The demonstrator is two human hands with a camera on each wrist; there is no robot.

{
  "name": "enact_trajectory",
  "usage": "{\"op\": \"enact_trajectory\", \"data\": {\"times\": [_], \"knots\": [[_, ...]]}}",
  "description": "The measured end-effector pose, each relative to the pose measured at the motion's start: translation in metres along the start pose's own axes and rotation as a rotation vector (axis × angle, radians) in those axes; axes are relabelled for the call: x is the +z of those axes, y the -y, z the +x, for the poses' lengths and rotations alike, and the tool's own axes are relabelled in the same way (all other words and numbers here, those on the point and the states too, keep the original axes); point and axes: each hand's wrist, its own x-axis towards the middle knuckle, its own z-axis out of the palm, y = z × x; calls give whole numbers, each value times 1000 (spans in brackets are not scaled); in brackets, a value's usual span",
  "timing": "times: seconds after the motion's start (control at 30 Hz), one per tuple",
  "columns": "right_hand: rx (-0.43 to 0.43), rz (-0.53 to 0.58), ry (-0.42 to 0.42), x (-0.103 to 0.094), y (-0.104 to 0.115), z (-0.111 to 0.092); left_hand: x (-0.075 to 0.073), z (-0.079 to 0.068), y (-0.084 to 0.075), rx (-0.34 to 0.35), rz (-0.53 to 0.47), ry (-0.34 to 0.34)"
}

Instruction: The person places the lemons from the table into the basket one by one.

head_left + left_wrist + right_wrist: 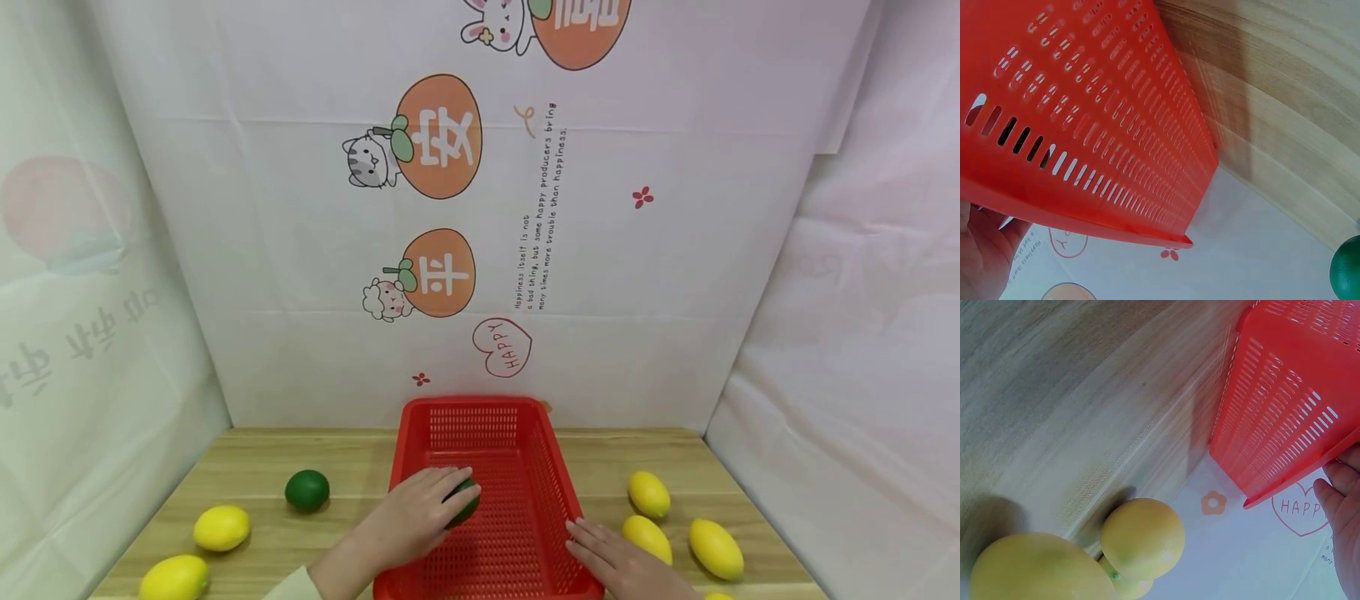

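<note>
My left hand [408,521] reaches over the left rim of a red perforated plastic basket [502,467]. Its fingers and thumb hold a dark green lime [467,505] inside the basket's outline; whether the lime touches the bottom I cannot tell. On the right, my right hand [618,562] rests its extended fingers on the basket's right rim. The left wrist view has part of the left hand [988,250] beyond the basket wall [1116,125], the held lime hidden. Fingers of the right hand [1341,500] show beside the rim in the right wrist view.
Another green lime [307,491] lies left of the basket, with yellow lemons [222,528] nearer the front left. Several lemons [716,550] lie to the right, close to the right hand. A printed white cloth [585,358] rises behind the wooden table [345,454].
</note>
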Motion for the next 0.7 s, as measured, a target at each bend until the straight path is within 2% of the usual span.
{"op": "enact_trajectory", "data": {"times": [0.3,0.7], "knots": [[-18,2,-13,1,0,1,4,0,0,-1,-15,85],[-16,0,-22,2,0,1,7,3,-3,8,-51,151]]}}
